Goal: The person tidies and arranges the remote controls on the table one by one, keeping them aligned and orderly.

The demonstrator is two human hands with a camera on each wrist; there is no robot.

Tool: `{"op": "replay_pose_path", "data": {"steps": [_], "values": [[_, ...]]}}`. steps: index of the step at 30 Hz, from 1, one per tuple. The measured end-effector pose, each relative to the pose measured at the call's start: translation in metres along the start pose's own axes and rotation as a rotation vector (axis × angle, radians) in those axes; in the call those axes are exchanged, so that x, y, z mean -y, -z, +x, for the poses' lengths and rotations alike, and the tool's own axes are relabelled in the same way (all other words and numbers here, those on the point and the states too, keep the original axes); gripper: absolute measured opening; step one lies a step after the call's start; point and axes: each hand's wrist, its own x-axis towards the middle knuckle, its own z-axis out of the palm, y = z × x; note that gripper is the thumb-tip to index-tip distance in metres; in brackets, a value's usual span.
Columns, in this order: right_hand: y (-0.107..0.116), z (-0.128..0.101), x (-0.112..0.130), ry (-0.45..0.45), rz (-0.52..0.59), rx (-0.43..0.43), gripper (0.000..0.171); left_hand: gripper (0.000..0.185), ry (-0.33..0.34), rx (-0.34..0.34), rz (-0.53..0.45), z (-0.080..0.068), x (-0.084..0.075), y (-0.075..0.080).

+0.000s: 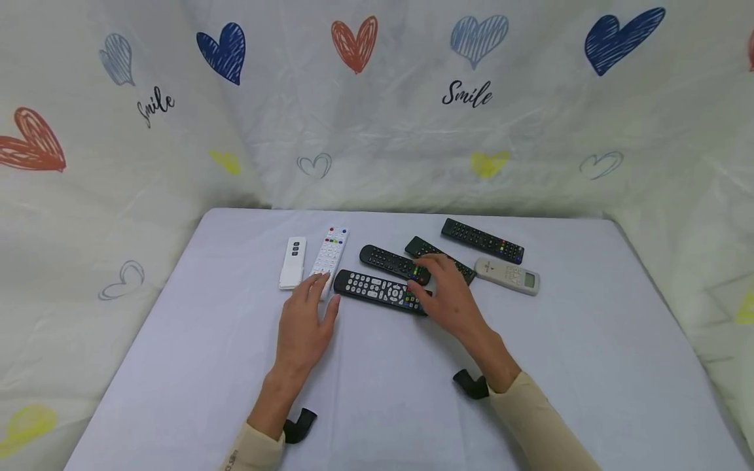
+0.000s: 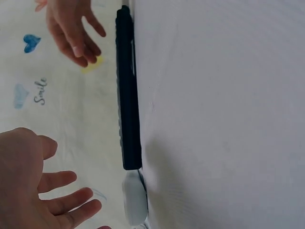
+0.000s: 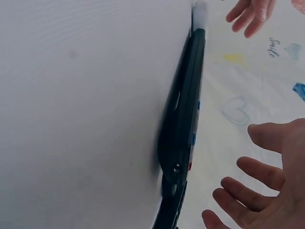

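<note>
Between the left hand (image 1: pixel 304 327) and right hand (image 1: pixel 452 302), both spread, the nearest black remote (image 1: pixel 372 290) lies on the table (image 1: pixel 383 386) (I judge it light and stiff), best gripped by its sides.

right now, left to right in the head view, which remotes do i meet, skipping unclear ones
Slim white plastic remote with dark buttons, white plastic remote with coloured buttons, long black remote with pale buttons, beige remote with grey screen

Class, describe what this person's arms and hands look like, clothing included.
The left sleeve is beige with dark lettering; the right sleeve is beige. A black bent fitting shows at each wrist. The left hand and right hand are gloveless.
</note>
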Motion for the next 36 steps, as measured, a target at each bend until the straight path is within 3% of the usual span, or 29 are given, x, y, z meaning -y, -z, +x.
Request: {"op": "replay_pose_path", "data": {"steps": [7,22,36], "values": [[-0.007,0.008,0.009,0.033,0.033,0.008,0.043,0.046,0.104,0.011,-0.05,-0.002,0.006,0.006],[-0.024,0.029,0.029,-0.013,0.12,0.097,0.037,0.048,0.263,-0.029,-0.106,-0.001,0.02,0.015],[-0.04,0.05,0.045,0.03,0.157,0.132,0.034,0.05,0.346,-0.044,-0.127,0.002,0.036,0.017]]}}
